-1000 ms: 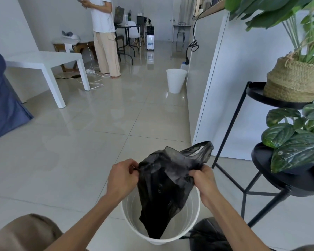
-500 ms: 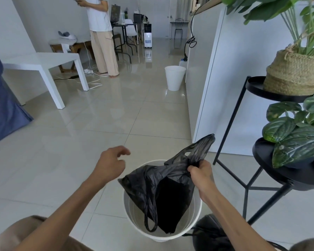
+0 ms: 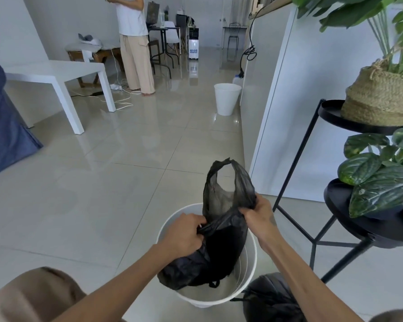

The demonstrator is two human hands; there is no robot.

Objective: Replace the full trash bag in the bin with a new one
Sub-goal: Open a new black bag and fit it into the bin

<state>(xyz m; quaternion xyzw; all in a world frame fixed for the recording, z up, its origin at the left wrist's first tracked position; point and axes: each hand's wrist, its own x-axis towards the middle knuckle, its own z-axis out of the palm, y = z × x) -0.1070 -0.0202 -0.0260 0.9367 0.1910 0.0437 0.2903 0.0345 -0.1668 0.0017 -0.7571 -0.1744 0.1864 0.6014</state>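
Black plastic new bag (image 3: 221, 249) hangs over the white bin (image 3: 250, 270), long axis upright, one handle loop pointing up (no readable print). Left hand (image 3: 184, 235) and right hand (image 3: 257, 213) fingers pinch its mouth edges. Full bag (image 3: 270, 298) sits just right of the bin.

1. There is one view only, from a camera on the person's head.
2. It looks forward and down, directly above the white bin (image 3: 250, 259), which is close.
3. Beyond the bin, the tiled floor (image 3: 126, 173) runs away toward the far wall.
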